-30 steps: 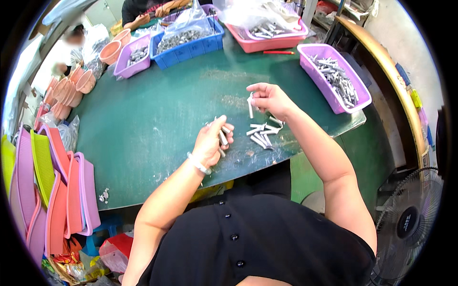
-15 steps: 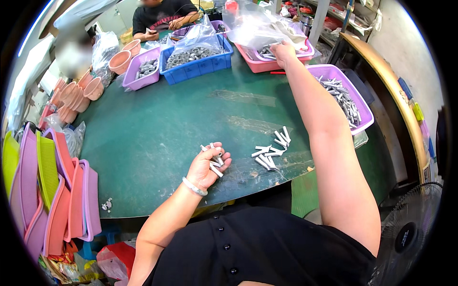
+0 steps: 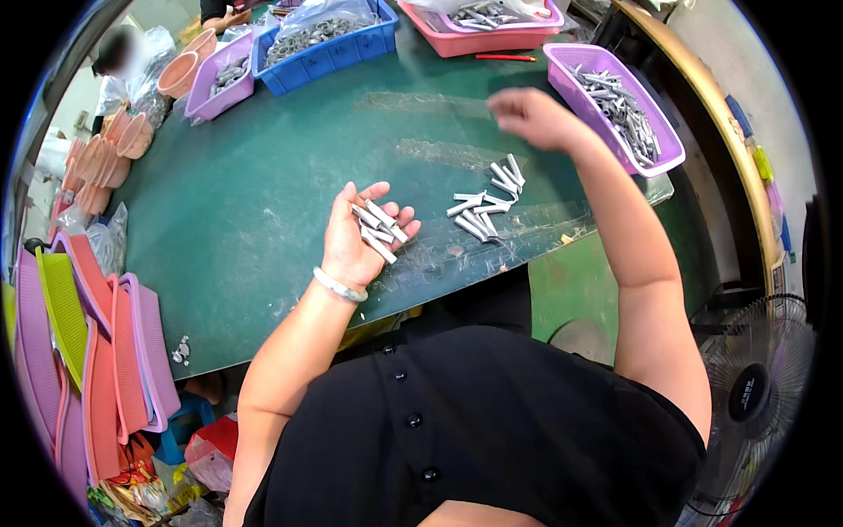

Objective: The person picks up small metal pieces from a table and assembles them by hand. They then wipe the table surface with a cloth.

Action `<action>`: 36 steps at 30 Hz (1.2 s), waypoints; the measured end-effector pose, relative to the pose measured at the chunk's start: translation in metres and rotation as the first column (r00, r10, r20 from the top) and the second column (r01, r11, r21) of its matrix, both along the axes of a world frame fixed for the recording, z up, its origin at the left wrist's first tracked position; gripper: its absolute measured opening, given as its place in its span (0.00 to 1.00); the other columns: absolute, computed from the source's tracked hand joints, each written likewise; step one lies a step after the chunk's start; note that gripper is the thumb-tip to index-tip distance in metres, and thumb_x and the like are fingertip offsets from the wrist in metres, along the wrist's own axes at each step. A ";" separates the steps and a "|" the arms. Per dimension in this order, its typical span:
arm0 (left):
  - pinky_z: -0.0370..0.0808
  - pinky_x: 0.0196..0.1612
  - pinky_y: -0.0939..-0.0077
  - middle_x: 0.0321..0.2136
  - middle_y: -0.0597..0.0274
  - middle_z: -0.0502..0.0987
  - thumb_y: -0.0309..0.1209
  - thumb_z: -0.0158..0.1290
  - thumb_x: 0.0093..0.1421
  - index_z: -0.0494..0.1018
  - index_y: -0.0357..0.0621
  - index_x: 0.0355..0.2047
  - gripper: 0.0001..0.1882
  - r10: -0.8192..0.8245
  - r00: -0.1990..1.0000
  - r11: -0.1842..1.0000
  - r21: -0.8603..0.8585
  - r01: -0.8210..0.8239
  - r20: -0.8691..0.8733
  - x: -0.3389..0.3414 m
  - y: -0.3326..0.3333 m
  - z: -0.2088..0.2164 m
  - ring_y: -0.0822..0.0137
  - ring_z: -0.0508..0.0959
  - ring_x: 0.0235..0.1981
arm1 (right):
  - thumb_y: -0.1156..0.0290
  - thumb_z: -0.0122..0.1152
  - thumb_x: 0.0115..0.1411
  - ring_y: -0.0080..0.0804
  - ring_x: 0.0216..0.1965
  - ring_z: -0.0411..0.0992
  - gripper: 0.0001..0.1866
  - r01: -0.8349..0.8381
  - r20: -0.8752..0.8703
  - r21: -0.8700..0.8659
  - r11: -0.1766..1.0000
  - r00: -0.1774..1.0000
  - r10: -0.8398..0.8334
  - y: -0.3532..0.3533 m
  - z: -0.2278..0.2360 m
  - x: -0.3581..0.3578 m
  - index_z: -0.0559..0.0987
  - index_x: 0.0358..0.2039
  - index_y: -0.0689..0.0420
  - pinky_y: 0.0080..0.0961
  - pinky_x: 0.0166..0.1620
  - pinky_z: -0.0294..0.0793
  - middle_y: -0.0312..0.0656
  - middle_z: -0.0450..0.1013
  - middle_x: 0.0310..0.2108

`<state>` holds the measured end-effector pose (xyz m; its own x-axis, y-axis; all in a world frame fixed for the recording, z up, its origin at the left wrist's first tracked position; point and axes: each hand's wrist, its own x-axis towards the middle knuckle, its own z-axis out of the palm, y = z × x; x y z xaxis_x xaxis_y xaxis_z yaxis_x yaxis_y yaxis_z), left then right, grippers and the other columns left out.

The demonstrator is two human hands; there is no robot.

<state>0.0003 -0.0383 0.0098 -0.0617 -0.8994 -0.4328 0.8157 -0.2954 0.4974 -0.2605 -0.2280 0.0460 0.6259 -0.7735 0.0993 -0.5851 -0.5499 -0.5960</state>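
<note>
My left hand (image 3: 356, 237) lies palm up over the near part of the table, its fingers part-curled round several short grey metal tubes (image 3: 379, 230) resting in the palm. My right hand (image 3: 532, 116) hangs over the table, near the purple basket of tubes; motion smears its fingers, so I cannot make out whether they hold anything. Between the two hands, a loose group of similar grey tubes (image 3: 475, 209) is spread on the green tabletop (image 3: 263, 211). At the right edge, the purple basket (image 3: 660, 123) contains many more grey tubes (image 3: 619, 110).
Along the far edge stand a pink basin (image 3: 479, 42) with metal parts, a blue crate (image 3: 338, 54) and a small purple basket (image 3: 204, 104). A red pen (image 3: 505, 58) lies beside the basin. Stacked baskets (image 3: 110, 369) stand left, a fan (image 3: 755, 395) right. Another person's hand (image 3: 230, 19) is far left.
My right hand has come back from the far pink basin toward me. My left hand has turned further palm up, showing the tubes. The whole view has shifted.
</note>
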 end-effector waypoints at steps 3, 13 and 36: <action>0.73 0.43 0.56 0.22 0.60 0.70 0.45 0.38 0.63 0.65 0.43 0.41 0.18 -0.043 0.997 0.999 -0.019 0.042 -0.058 -0.004 -0.003 -0.004 0.61 0.73 0.27 | 0.68 0.60 0.47 0.43 0.35 0.73 0.22 0.110 -0.276 -0.043 0.993 0.954 -0.118 0.054 -0.006 -0.011 0.73 0.45 0.58 0.33 0.41 0.72 0.47 0.75 0.32; 0.69 0.22 0.76 0.19 0.67 0.68 0.28 0.54 0.54 0.65 0.41 0.42 0.16 -0.104 0.965 0.986 -0.100 0.131 0.241 -0.026 -0.009 -0.002 0.73 0.70 0.19 | 0.81 0.52 0.48 0.43 0.36 0.68 0.25 0.310 0.062 -0.334 0.890 0.949 -0.308 0.104 -0.055 -0.005 0.67 0.49 0.58 0.36 0.41 0.69 0.44 0.72 0.32; 0.69 0.31 0.85 0.28 0.68 0.72 0.25 0.58 0.49 0.71 0.37 0.41 0.17 0.132 0.236 0.836 -0.236 0.496 0.963 -0.056 -0.034 0.003 0.80 0.69 0.27 | 0.81 0.57 0.48 0.38 0.40 0.68 0.32 0.258 0.098 -0.330 0.908 0.966 -0.238 0.110 -0.057 -0.012 0.64 0.55 0.52 0.30 0.43 0.67 0.40 0.71 0.29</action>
<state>-0.0552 -0.0718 0.0124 -0.0989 -0.9905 0.0957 -0.3701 0.1259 0.9204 -0.2723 -0.1182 -0.0109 0.4044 -0.8175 0.4101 -0.7006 -0.5651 -0.4356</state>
